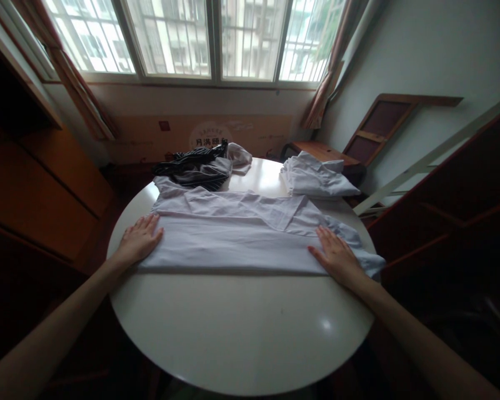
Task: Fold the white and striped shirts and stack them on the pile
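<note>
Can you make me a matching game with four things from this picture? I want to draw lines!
1. left hand
2. striped cloth
3. folded white pile
4. table

A. far side, to the right
B. round with a pale top
C. dark and crumpled
D. touching the long white cloth

Right pairs: 1-D, 2-C, 3-A, 4-B

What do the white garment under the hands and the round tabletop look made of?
White garment: probably woven cotton or a blend, matte; it lies flat with soft creases and shows no shine.
Round tabletop: glossy and hard-looking, perhaps lacquer, laminate or glass; bright reflections show on its smooth pale surface.
</note>
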Action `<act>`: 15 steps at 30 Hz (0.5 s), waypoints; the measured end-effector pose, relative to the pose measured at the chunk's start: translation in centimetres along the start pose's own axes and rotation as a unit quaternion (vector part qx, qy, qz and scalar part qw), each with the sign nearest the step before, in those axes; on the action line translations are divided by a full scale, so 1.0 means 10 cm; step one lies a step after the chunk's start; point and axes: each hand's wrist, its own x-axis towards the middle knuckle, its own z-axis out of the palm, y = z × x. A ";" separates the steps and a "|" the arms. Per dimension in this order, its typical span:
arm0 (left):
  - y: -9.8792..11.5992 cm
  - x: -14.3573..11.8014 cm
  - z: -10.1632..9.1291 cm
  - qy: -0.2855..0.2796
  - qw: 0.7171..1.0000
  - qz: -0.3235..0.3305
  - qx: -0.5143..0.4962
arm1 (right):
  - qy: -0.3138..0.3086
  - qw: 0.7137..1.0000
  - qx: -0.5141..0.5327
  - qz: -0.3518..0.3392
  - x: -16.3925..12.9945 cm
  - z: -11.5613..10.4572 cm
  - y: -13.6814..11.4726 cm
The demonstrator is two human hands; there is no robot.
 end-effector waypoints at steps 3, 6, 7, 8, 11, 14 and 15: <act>-0.04 0.05 -0.04 0.016 0.999 0.014 0.027 | -0.007 1.000 0.014 -0.018 0.06 -0.02 0.07; 0.01 0.15 -0.10 0.097 0.994 0.020 0.055 | -0.005 0.999 0.052 -0.016 0.23 -0.09 0.13; 0.07 0.19 -0.13 0.125 0.990 0.024 0.054 | 0.002 0.998 0.069 -0.014 0.31 -0.12 0.12; 0.16 0.24 -0.16 0.146 0.988 0.032 0.046 | 0.012 0.996 0.086 -0.014 0.40 -0.14 0.10; 0.55 0.39 -0.25 0.152 0.983 0.099 -0.021 | 0.028 0.991 0.125 -0.033 0.71 -0.16 -0.08; 1.01 0.54 -0.31 0.107 0.957 0.249 -0.099 | 0.010 0.989 0.138 -0.059 1.07 -0.15 -0.31; 1.15 0.58 -0.31 0.094 0.946 0.285 -0.122 | -0.001 0.988 0.138 -0.071 1.19 -0.14 -0.38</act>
